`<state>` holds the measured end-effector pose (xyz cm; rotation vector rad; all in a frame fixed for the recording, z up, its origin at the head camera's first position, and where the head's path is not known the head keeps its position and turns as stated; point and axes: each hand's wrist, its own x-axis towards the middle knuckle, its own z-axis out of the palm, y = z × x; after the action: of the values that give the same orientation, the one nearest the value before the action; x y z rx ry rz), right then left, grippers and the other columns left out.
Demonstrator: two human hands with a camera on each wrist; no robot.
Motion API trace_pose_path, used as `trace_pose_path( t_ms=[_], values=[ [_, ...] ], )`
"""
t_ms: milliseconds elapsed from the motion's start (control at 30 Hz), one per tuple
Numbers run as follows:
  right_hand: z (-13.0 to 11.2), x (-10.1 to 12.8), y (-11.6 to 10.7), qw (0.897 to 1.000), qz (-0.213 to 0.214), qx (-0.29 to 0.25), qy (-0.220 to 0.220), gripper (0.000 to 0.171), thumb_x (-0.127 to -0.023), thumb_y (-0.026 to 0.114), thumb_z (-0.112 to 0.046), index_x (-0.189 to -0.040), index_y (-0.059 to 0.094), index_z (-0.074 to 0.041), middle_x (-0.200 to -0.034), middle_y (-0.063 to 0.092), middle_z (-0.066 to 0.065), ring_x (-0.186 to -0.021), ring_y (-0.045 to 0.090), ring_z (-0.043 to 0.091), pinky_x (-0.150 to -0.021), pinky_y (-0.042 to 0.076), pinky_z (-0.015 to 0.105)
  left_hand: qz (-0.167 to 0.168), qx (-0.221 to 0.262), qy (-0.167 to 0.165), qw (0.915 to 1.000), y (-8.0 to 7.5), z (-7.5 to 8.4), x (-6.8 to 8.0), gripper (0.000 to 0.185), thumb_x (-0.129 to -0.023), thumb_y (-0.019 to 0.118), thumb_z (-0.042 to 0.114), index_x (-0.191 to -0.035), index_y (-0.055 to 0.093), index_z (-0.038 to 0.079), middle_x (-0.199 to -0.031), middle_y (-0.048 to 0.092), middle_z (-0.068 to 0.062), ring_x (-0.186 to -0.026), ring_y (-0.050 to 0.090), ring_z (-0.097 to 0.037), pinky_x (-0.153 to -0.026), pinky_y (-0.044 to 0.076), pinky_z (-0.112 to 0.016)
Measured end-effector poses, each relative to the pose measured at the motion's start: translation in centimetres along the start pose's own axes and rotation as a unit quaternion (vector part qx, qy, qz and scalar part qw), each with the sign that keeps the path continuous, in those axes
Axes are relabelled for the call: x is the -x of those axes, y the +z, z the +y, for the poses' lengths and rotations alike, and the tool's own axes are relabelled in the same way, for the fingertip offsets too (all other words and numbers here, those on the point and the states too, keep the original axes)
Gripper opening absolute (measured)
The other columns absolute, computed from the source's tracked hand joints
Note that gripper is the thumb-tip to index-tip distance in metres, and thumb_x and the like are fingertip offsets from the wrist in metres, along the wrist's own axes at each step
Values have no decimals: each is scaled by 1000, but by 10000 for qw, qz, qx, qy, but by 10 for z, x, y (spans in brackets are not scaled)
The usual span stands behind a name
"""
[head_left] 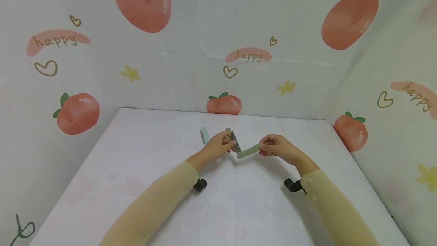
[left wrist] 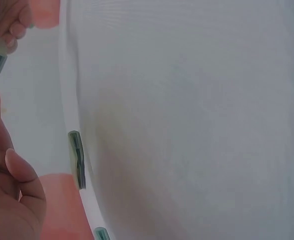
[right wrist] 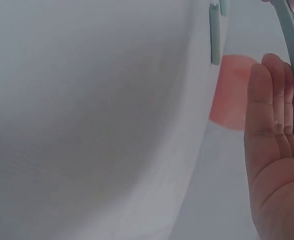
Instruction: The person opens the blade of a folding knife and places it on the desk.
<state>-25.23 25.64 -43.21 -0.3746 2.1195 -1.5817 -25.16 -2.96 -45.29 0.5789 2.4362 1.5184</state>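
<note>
Above the middle of the white table [head_left: 136, 185], the left hand [head_left: 218, 146] pinched a dark grey strip [head_left: 235, 142] while the right hand [head_left: 276, 148] pinched a green strip [head_left: 248, 151], ends meeting. A pale blue strip [head_left: 203, 136] lay untouched just left, seemingly awaiting handling.

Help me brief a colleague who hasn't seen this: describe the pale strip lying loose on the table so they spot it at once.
Start at the white table and go to its far middle, below the peach on the back wall. Just left of the left hand lies a small pale mint strip. It alone lies flat and untouched; the darker grey-green strip is pinched in the right hand.
</note>
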Motion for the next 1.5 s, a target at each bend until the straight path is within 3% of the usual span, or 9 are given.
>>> trace_pose_path(
  t_ms=[167,367,500,800,933,1100,1367,1500],
  values=[
    [-2,0,2,10000,-72,43,-48,25,-100,63,-9,-114,56,11,-102,67,23,-90,69,19,-86,56,35,-21,-55,-98,9999,-2,0,0,20,-101,62,20,-109,52,5,-81,74,3,-75,64,-10,-66,42,-26],
    [-3,-1,4,9997,-140,192,-78,26,-100,63,-13,-112,59,10,-99,68,20,-91,68,25,-85,56,34,-130,108,-143,9998,-4,1,1,20,-100,64,18,-108,53,3,-83,75,0,-77,65,-12,-68,45,-26],
    [-4,-1,4,9995,-194,233,-110,25,-99,64,-13,-111,60,9,-103,66,27,-93,68,30,-85,56,34,-46,207,-121,9997,-6,1,1,18,-100,64,17,-106,55,2,-85,74,-4,-79,65,-13,-69,47,-25],
    [-5,-1,4,9991,-311,260,-140,22,-99,63,-9,-110,60,10,-100,66,25,-87,69,19,-82,56,34,-103,511,-157,9985,-9,3,1,17,-100,63,18,-98,56,3,-80,74,-6,-73,67,-21,-67,45,-26],
    [-6,-1,4,9991,-339,243,-113,23,-99,63,-10,-110,61,10,-103,64,32,-87,68,18,-82,56,34,-210,592,-119,9980,-11,3,2,14,-101,61,15,-95,56,4,-77,74,-5,-68,66,-19,-68,43,-27],
    [-7,-1,3,9992,-347,181,-80,23,-99,63,-11,-110,60,10,-103,66,30,-88,69,20,-83,57,35,-308,625,-44,9976,-12,3,2,14,-100,61,13,-90,55,5,-77,75,-4,-67,65,-14,-66,40,-27],
    [-7,0,1,9999,87,-63,-81,24,-100,61,-9,-112,58,12,-97,70,18,-87,70,20,-83,57,34,-28,1096,18,9940,-15,4,1,18,-100,61,9,-86,50,4,-81,75,-13,-66,65,-15,-66,38,-29],
    [-8,-1,1,9980,512,-358,-42,24,-101,58,-6,-113,57,14,-95,70,15,-84,70,16,-82,57,31,290,1241,40,9918,-15,2,-2,19,-101,61,12,-87,51,5,-84,75,-15,-70,64,-28,-60,33,-26]
  ],
)
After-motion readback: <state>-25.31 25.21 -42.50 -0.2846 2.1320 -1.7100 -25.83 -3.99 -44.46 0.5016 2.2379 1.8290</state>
